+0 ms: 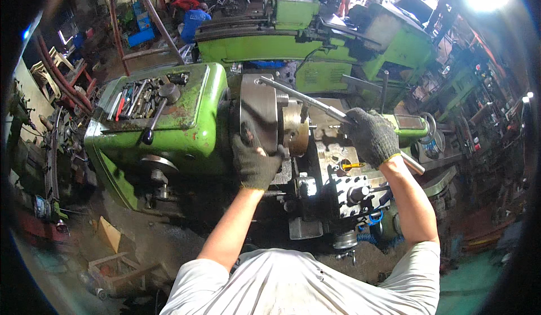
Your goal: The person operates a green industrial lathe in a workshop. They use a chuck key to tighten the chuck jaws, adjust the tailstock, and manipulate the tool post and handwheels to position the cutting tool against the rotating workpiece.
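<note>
My gloved left hand (pixel 256 162) grips the near side of the steel lathe chuck (pixel 258 103), its thumb out toward the chuck's front face. In the jaws sits a round brownish metal workpiece (pixel 296 129). My gloved right hand (pixel 372 137) is closed round a long steel bar (pixel 313 102). The bar slants from the chuck's upper edge down past my right wrist; whether its tip sits in a socket of the chuck I cannot tell. Below my right hand are the tool post (pixel 356 194) and a small yellow-handled tool (pixel 354 165) lying on the carriage.
The green headstock (pixel 205 106) stands at left, with several hand tools (pixel 138 98) on top and a black-knobbed lever (pixel 153 126). At right is the tailstock with its handwheel (pixel 429 128). Behind stands another green lathe (pixel 253 49). A wooden frame (pixel 121 272) lies on the floor.
</note>
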`<control>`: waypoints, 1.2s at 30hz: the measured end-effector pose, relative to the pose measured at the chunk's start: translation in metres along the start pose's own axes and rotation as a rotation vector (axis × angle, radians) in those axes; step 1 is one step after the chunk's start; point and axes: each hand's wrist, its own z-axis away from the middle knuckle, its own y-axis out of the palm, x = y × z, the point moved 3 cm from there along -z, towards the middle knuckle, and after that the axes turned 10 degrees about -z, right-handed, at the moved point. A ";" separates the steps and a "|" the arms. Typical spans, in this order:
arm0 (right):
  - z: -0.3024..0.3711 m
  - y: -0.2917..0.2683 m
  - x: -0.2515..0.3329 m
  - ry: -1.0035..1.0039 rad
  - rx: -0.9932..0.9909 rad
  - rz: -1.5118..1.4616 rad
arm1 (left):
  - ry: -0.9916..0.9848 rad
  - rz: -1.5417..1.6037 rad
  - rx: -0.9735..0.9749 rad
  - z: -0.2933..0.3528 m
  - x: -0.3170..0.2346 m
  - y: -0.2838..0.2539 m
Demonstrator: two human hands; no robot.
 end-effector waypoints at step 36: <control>-0.052 0.032 -0.001 0.050 0.126 -0.072 | 0.087 -0.099 0.034 -0.044 -0.015 -0.010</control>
